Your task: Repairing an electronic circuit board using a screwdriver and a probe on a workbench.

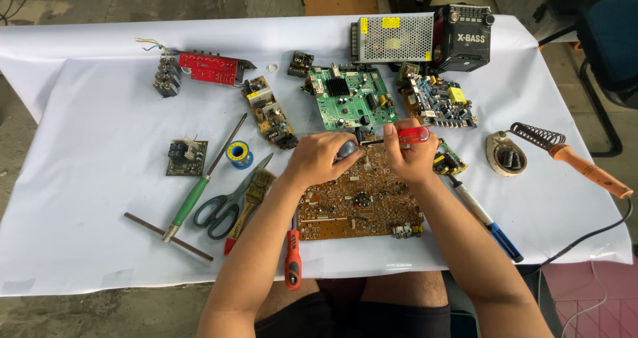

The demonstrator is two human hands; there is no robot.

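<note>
Centrally, on the white sheet [100,112] that covers the table, lies a brown circuit board [359,202], solder side up, flat, with a row of jacks at its near right edge.

Left hand [319,157]: curled closed over a dark grey rounded object [346,149], possibly a tool handle; its kind cannot be told. The hand rests at the far edge of the brown board.

Right hand [409,157]: closed around a red-handled screwdriver [413,136], held sideways, its tip pointing left toward the left hand.

Handling, as judged: the board looks light, stiff and thin, with sharp solder points on the upturned face and brittle parts beneath; best taken by its bare edges, not by the jacks. The screwdriver handle is smooth plastic and could turn in the grip.

Nearby items: green circuit board [351,99] just beyond the hands; orange-handled screwdriver [292,258] partly under the left forearm; blue pen-shaped tool [488,222] beside the right forearm; scissors [229,198], brush [249,202], green-handled screwdriver [193,195] and solder reel [238,154] to the left; soldering iron [585,168] on its stand [506,153] to the right; red board [209,67], metal-caged power supply [393,39] and black radio [463,35] at the far edge.
</note>
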